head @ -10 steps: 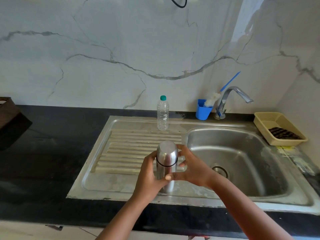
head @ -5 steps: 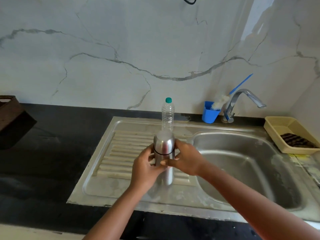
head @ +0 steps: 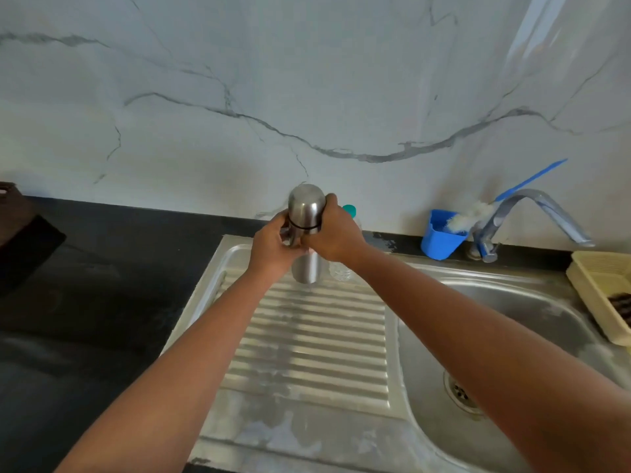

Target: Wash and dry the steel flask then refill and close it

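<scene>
**Steel flask held upright over the draining board**

I held the steel flask (head: 306, 213) up in front of me with both arms stretched out, above the far end of the ribbed draining board (head: 317, 336) and close to the marble wall (head: 307, 80). It stood upright, its rounded cap on top, a thin dark ring running round it where the cap met the body. The metal was brushed and grey, with a soft sheen on the dome and a brighter streak down the lower body, which showed below my hands. Whether its base touched the board I could not tell.

My left hand (head: 273, 242) gripped the body just under the dark ring, its fingers curled round the left side. My right hand (head: 336, 235) wrapped the cap from the right, its fingers bent over the metal at the level of the ring.

Just behind my right hand stood a clear plastic bottle (head: 341, 271) with a green cap (head: 350, 210), mostly hidden. Further right, on the dark desk (head: 102, 285), sat a blue cup (head: 440, 238) with a brush (head: 512, 192) in it, beside the tap (head: 532, 213). The sink basin (head: 512, 322) lay to the right of the board, with a cream tray (head: 594, 285) at its far edge
</scene>
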